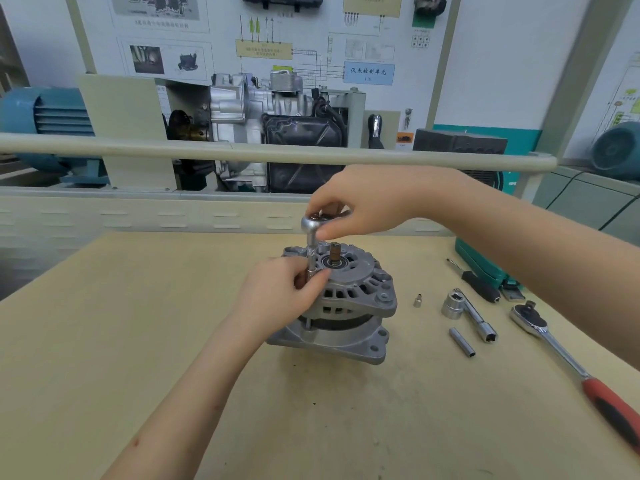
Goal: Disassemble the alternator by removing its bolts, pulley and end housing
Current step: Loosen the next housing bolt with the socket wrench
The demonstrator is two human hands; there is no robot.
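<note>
Left hand (282,292): pinches extension bar (311,259), steadying it on the alternator (341,306).
Right hand (360,206): grips ratchet head (311,224), ready to turn.

The desk (138,341) lies open left of and in front of the alternator (341,306). To its right, loose sockets (461,342), a black-handled tool (479,285) and a ratchet (568,358) crowd the way. A rail (173,148) bars the far edge.
</note>
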